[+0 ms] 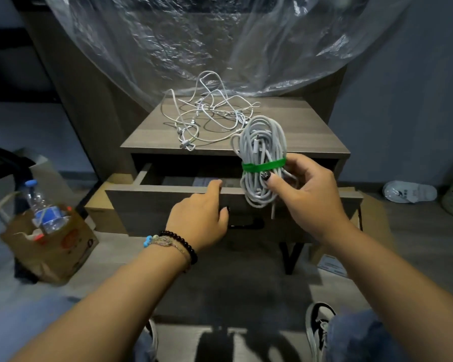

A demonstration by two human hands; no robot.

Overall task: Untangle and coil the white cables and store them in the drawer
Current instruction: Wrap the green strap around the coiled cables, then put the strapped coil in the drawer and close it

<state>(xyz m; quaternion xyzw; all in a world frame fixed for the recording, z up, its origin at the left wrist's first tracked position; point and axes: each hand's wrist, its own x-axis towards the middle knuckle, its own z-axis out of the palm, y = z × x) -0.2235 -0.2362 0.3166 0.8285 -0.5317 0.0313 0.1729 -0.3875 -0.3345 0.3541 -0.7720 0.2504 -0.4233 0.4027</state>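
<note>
The right hand holds a coiled white cable bundle above the open drawer, thumb pressed on the front of the coil and fingers curled round its far side, so this grip is closed on the bundle. The bundle is a long oval of many smooth, rounded loops, cinched at its middle by a flat green strap; a short loose end hangs down from its lower loops. The thumbnail on the strap's lower edge is painted dark.

The left hand rests on the top edge of the drawer front, fingers hooked over the edge and thumb down on the face beside the dark handle; its grip is closed on the drawer front. Beaded and threaded bracelets circle that wrist.

The drawer belongs to a small nightstand of grey-brown wood-grain board with a matte finish. On its tabletop, behind the bundle, lies a loose tangle of thin white cables, their loops crossing and rising off the surface, with small connector ends at the front.

Crinkled clear plastic sheeting hangs behind the nightstand. On the floor to the left stands a brown paper bag holding a clear plastic bottle with a blue cap.
</note>
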